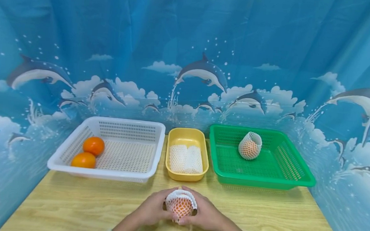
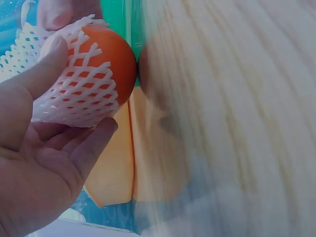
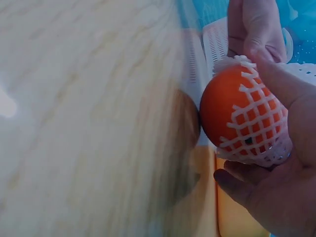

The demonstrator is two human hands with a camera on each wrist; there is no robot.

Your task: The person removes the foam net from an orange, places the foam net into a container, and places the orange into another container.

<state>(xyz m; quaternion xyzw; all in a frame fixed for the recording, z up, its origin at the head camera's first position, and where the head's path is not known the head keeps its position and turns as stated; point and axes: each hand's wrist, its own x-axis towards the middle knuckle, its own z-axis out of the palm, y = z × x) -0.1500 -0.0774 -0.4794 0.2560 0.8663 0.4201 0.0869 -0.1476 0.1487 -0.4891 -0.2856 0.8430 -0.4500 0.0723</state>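
Between both hands, at the front of the table, is an orange [image 1: 182,206] partly covered by a white foam net sleeve [image 1: 175,194]. My left hand [image 1: 157,207] grips the sleeve from the left, thumb in front and fingers curled behind. From the other side my right hand [image 1: 206,212] holds it the same way. In the left wrist view the net [image 2: 79,94] wraps much of the fruit, while the bare end of the orange [image 2: 123,64] sits against the tabletop. The right wrist view shows the same bare end of the orange [image 3: 222,103] poking out of the mesh.
A white basket [image 1: 156,153] at the left holds two bare oranges [image 1: 93,145]. Behind the hands, a yellow tray [image 1: 188,133] contains white foam sleeves [image 1: 185,159]. The green basket [image 1: 282,166] at the right holds one fruit in a net sleeve [image 1: 250,146]. A dolphin-print curtain [image 1: 137,53] hangs behind.
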